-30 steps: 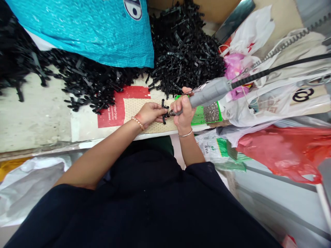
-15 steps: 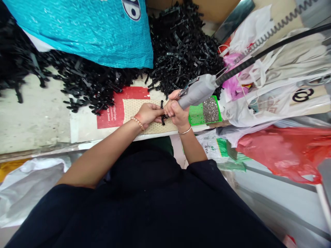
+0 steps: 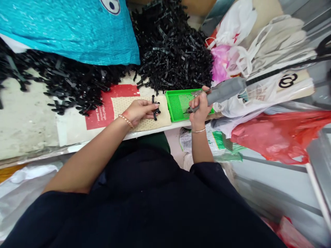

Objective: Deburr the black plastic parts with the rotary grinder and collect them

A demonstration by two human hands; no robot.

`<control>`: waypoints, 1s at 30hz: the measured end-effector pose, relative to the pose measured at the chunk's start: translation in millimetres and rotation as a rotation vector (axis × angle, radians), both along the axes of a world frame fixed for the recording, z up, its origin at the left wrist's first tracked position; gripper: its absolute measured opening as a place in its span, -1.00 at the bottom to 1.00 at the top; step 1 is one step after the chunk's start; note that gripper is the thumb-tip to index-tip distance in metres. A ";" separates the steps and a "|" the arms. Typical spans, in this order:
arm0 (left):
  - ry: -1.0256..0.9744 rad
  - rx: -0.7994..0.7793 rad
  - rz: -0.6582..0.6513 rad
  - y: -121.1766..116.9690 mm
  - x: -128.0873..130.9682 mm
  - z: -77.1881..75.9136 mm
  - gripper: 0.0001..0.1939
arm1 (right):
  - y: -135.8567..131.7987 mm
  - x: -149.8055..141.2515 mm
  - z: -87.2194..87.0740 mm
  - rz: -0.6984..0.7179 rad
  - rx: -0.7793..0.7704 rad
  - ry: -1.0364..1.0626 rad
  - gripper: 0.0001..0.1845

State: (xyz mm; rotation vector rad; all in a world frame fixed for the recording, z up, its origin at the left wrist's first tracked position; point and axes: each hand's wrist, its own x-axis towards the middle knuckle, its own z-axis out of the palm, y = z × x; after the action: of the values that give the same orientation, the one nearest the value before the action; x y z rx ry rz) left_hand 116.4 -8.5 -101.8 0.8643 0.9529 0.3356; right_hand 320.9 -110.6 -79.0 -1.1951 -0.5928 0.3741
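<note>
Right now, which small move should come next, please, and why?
Probably lower the grey driver onto one of the small metal pieces: the right hand holds its tip over the green tray, while the left hand holds a black part over the tan mat.

Green tray [image 3: 178, 105]: smooth, perforated plastic, slightly glossy. Left of the tray: honeycomb-patterned mat [image 3: 144, 126], matt; whether paper or foam cannot be told from this view. Over the tray: power tool [image 3: 226, 92], smooth matt grey body, metallic nose [image 3: 190, 110]. Beyond the tray: heap of black parts [image 3: 173, 51], smooth, dully shining plastic. Beyond and left of the tray: blue sheet [image 3: 77, 32], crinkled glossy plastic. Right of the tray: red bag [image 3: 279, 137], thin, translucent, shiny film.
</note>
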 end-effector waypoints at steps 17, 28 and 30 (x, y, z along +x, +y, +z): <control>-0.001 0.013 -0.034 3.1 -5.2 -8.3 -0.75 | -16.2 14.9 -34.1 -0.005 -0.071 0.007 -0.37; -0.005 0.011 -0.025 2.4 -6.1 -8.6 -0.73 | -17.1 18.1 -36.2 0.003 -0.080 -0.031 -0.40; -0.016 0.011 -0.027 1.8 -5.9 -8.2 -0.73 | -16.8 18.5 -36.2 0.002 -0.081 -0.030 -0.39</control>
State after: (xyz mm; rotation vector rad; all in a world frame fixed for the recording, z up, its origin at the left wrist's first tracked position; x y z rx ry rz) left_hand 110.4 -6.8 -110.0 0.8828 0.9241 0.3247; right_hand 339.4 -127.4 -115.2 -1.2803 -0.6099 0.3853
